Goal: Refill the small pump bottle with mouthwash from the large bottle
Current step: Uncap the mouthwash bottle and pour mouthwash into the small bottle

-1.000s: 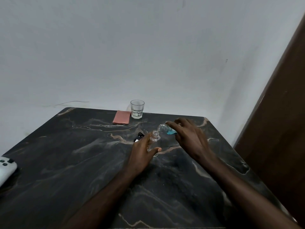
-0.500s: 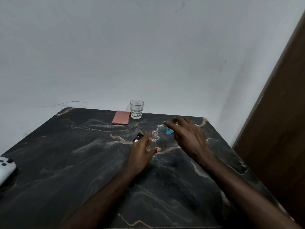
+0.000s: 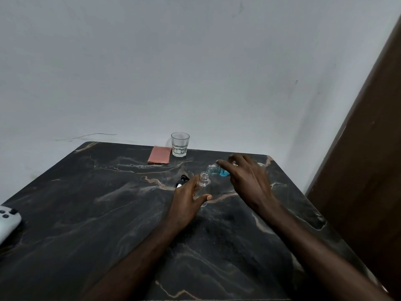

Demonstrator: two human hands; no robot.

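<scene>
Two bare forearms reach in from the bottom of the frame across the dark, marbled table (image 3: pixel 86 224). Down at the left edge, a white controller (image 3: pixel 8 221) with dark buttons lies on the tabletop, well apart from the action.

Centre frame now: the left hand (image 3: pixel 187 199) has fingers and thumb curled round the small bottle (image 3: pixel 204 181), gripping it low on the body. That bottle is clear, stands upright on the table, and its neck is uncapped. Just left of those fingers, partly hidden behind them, a black pump top (image 3: pixel 181 181) lies on the table.

Right of centre, the right hand (image 3: pixel 247 181) comes over the large bottle (image 3: pixel 217 170) from above, fingers closed on it. It's tipped well over, mouth pointing down and left, just above and right of the small bottle's open neck. Blue mouthwash sits pooled inside it, against the hand. Whether anything is running out, I can't tell from here.

Farther back, near the table's far edge, a folded pink cloth (image 3: pixel 159 155) lies flat, and a clear glass (image 3: pixel 180 144) stands upright just beside it on the right. Behind all that is a plain pale wall (image 3: pixel 173 61), and a dark brown door (image 3: pixel 368 159) fills the right side of the frame.
</scene>
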